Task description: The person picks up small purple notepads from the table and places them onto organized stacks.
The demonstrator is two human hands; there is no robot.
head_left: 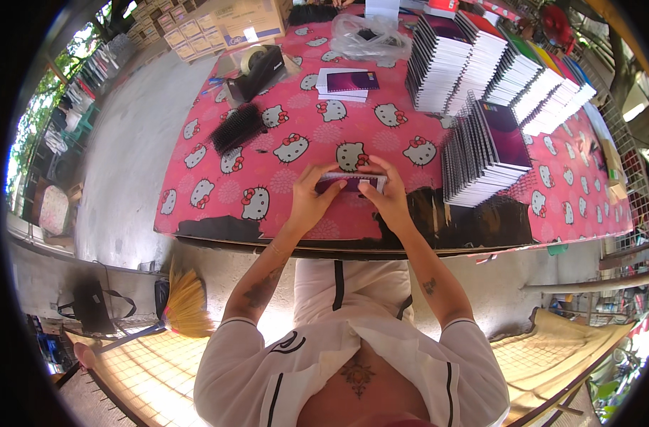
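Observation:
Near the front edge of the table, a small notebook with a dark purple cover lies between my hands. My left hand grips its left end, with the thumb pressed on the cover. At the other end my right hand holds it likewise, its thumb on top and fingers curled over the far edge. White page edges show along the far side; the underside is hidden. To the right stands a stack of spiral notebooks with purple covers and black coils.
Taller notebook stacks fill the back right. A black tape dispenser and a bunch of black binding coils sit on the left. Purple covers lie on white sheets mid-table, before a clear plastic bag. Cardboard boxes stand beyond.

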